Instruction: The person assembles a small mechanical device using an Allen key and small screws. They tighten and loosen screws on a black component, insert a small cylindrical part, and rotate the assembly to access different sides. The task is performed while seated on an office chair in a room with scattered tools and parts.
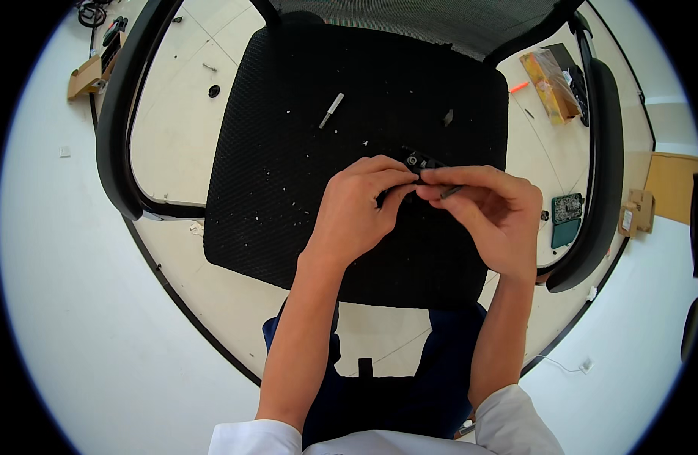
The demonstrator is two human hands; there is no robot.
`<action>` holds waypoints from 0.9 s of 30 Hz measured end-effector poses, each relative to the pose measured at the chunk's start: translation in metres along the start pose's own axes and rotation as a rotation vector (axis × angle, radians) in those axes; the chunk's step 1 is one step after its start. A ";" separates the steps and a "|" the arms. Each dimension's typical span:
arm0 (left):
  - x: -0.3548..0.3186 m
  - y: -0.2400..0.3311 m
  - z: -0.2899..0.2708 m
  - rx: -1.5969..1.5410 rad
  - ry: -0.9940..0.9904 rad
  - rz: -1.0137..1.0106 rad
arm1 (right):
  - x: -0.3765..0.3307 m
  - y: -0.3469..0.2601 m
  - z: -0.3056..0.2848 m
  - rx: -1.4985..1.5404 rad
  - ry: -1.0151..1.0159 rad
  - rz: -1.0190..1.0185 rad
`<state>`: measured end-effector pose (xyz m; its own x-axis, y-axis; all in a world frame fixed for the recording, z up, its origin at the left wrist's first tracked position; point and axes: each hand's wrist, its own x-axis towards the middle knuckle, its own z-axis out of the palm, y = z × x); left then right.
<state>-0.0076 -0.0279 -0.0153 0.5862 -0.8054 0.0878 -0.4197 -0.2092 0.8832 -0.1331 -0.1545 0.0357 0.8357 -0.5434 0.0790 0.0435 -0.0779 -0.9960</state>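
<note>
Over the right half of a black mesh chair seat [288,152], my two hands meet at the fingertips. My left hand [356,205] is closed in a pinch at a small black part [414,160], which shows a round silvery piece on top. From the other side, my right hand [501,208] is closed, its thumb and fingers pressed together at the same part. A thin dark rod [452,192] sticks out between the right fingers; its kind is unclear. The fingers hide most of the black part. A white-and-grey pen-like stick [331,110] lies farther back on the seat.
Small white crumbs and a greyish scrap [448,117] dot the seat. Black armrests [117,144] flank it, with the mesh backrest [440,23] behind. On the floor right are a yellow-orange package [550,83] and a green case [567,220]; an opened cardboard box [87,78] stands far left.
</note>
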 end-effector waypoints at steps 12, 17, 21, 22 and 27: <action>-0.003 0.002 0.007 -0.018 0.131 -0.069 | 0.002 -0.004 0.021 0.151 0.092 0.121; -0.002 0.002 0.006 -0.059 0.098 -0.140 | -0.001 0.015 0.016 0.163 0.045 0.014; -0.003 -0.003 0.008 -0.062 0.087 -0.102 | -0.001 0.012 0.021 0.282 0.104 -0.018; -0.002 0.000 0.007 -0.052 0.077 -0.110 | -0.001 0.013 0.021 0.208 0.114 -0.027; -0.001 0.006 0.005 0.034 0.020 -0.085 | -0.003 0.014 0.018 0.085 0.122 -0.087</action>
<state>-0.0140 -0.0312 -0.0122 0.6344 -0.7727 0.0224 -0.3905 -0.2954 0.8719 -0.1251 -0.1385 0.0205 0.7541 -0.6359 0.1642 0.1629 -0.0611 -0.9848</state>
